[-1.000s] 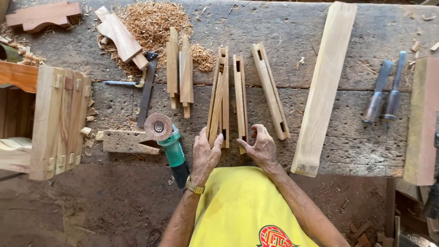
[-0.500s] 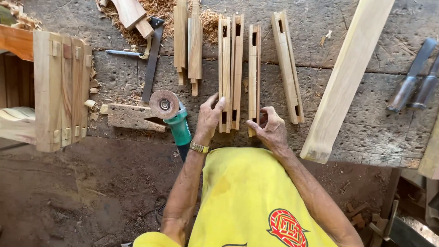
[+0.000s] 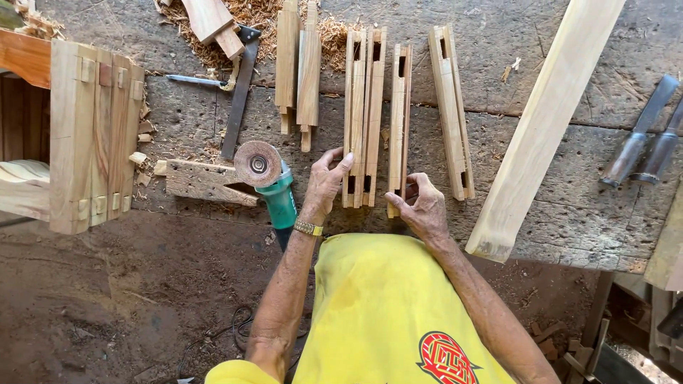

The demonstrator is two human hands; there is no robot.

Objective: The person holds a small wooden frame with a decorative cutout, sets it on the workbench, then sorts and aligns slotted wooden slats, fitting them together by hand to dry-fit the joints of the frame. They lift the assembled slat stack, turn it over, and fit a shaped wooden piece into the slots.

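Observation:
Several slotted wooden rails lie lengthwise on a worn workbench (image 3: pixel 541 114). My left hand (image 3: pixel 326 183) rests against the near end of a pair of rails (image 3: pixel 363 107) lying side by side, fingers curled on their left edge. My right hand (image 3: pixel 423 208) pinches the near end of a single slotted rail (image 3: pixel 400 107) just to the right. Another slotted rail (image 3: pixel 449 107) lies apart, further right. Two tenoned pieces (image 3: pixel 299 64) lie to the left of the pair.
A green angle grinder (image 3: pixel 269 181) with a sanding disc lies by my left wrist, next to a rough wood block (image 3: pixel 203 181). A long pale plank (image 3: pixel 544 121) slants at right, two chisels (image 3: pixel 644 142) beyond it. A stack of tenoned boards (image 3: pixel 92 131) stands left. Shavings lie at the top.
The view has drawn closer to the bench. My left hand has straightened the pair of rails so they lie parallel; my right hand has shifted onto the end of the single rail.

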